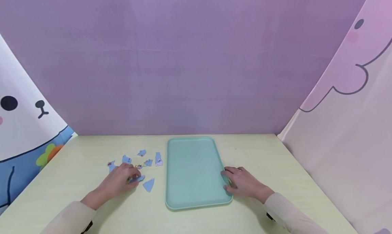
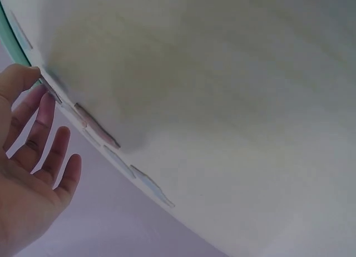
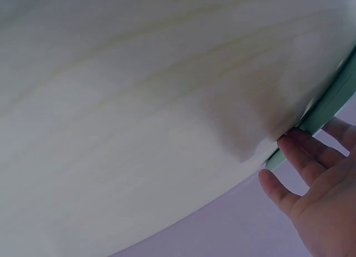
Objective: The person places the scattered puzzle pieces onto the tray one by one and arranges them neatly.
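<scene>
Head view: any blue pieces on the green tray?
No, the visible blue pieces are all left of the green tray.

The middle of a pale yellow wood-grain tabletop [image 1: 275, 159] is taken up by a shallow, rounded-corner mint-green tray [image 1: 196, 172]. Left of that, several flat, jagged light-blue printed pieces [image 1: 158, 158] are kinda scattered about, plus a plain blue triangular piece [image 1: 149, 185].

Blue printed pieces [image 1: 158, 159] scattered left of green tray [image 1: 196, 172], laid flat; one piece [image 1: 140, 178] apparently pinched.
</scene>
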{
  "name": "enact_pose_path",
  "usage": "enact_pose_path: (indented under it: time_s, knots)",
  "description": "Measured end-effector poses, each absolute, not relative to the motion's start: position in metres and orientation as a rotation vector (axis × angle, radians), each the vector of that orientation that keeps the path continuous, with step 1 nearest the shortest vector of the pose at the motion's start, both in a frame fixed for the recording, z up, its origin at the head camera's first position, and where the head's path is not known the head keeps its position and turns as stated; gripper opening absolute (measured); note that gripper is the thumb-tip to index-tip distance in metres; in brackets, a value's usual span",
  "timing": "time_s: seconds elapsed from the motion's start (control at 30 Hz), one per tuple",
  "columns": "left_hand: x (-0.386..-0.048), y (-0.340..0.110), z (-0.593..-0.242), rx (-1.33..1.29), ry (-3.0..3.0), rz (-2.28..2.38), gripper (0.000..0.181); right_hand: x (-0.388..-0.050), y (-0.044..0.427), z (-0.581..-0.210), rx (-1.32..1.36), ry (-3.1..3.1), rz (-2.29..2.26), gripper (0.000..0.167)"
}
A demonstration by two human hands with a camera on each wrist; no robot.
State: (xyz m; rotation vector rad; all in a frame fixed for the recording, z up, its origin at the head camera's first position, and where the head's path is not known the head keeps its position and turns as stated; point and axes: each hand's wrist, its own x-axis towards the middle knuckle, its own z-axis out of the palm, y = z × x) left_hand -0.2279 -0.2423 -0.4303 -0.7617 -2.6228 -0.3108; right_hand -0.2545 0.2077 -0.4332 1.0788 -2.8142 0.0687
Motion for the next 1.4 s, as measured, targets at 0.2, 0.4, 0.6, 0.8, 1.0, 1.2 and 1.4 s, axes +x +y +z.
enact_pose_path:
  time_s: [0.2, 0.4, 0.6, 0.8, 1.0, 1.2, 1.4]
  knots:
    - [-0.233, -0.240, -0.424, -0.746, -2.601, -0.325, 0.017, -0.255, 0.208, -0.434, 1.077, -2.815, 0.068, 0.049]
    - [-0.240, -0.234, -0.418, -0.723, -2.582, -0.339, 0.017, -0.256, 0.208, -0.435, 1.077, -2.818, 0.071, 0.048]
    - [-0.244, -0.222, -0.410, -0.703, -2.600, -0.366, 0.016, -0.256, 0.209, -0.435, 1.078, -2.818, 0.084, 0.048]
    - [-0.253, -0.210, -0.411, -0.724, -2.590, -0.400, 0.016, -0.256, 0.209, -0.434, 1.074, -2.823, 0.099, 0.048]
    - [-0.262, -0.200, -0.413, -0.729, -2.580, -0.399, 0.016, -0.256, 0.208, -0.435, 1.073, -2.820, 0.101, 0.048]
    - [-0.271, -0.189, -0.416, -0.740, -2.555, -0.385, 0.016, -0.257, 0.209, -0.436, 1.064, -2.816, 0.087, 0.048]
    - [-0.281, -0.177, -0.419, -0.749, -2.546, -0.372, 0.015, -0.257, 0.210, -0.436, 1.060, -2.826, 0.088, 0.048]
